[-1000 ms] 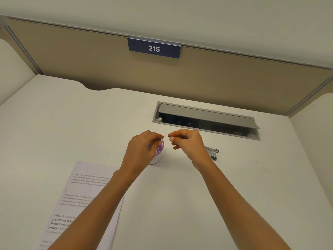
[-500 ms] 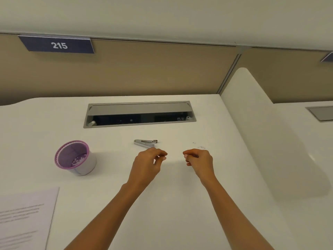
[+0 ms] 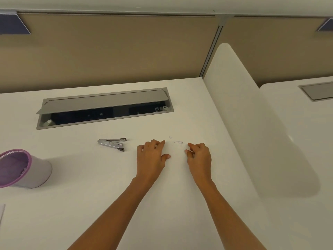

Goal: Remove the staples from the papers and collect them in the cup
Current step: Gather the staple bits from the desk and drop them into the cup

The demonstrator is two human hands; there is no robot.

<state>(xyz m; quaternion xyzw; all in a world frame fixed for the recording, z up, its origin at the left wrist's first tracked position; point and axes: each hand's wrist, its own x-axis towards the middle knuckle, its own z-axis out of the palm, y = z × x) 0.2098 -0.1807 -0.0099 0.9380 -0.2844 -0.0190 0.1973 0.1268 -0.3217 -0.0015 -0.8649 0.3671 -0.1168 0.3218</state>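
White surface [image 3: 108, 186], with open grey cable tray [image 3: 104, 109] at rear. Purple-rimmed cup [image 3: 27, 170] at far left. Left hand [image 3: 151, 157] and right hand [image 3: 199, 157] palm-down, fingers loosely curled, grasping nothing. Metal staple remover [image 3: 112, 142] left of hands. Loose staples [image 3: 177, 142] just beyond fingertips.

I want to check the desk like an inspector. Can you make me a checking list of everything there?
Surface: white desk, plain and bare in front.
Job's things: loose staples beyond the hands; staple remover lying flat; purple-rimmed cup far left; paper corner at the left edge.
Clutter: nothing seen.
Hands: left hand and right hand low over the desk, fingers spread, near the staples, holding nothing seen.
Cables: nothing seen; cable hatch lid raised.
Surroundings: tan partition, white divider on the right.
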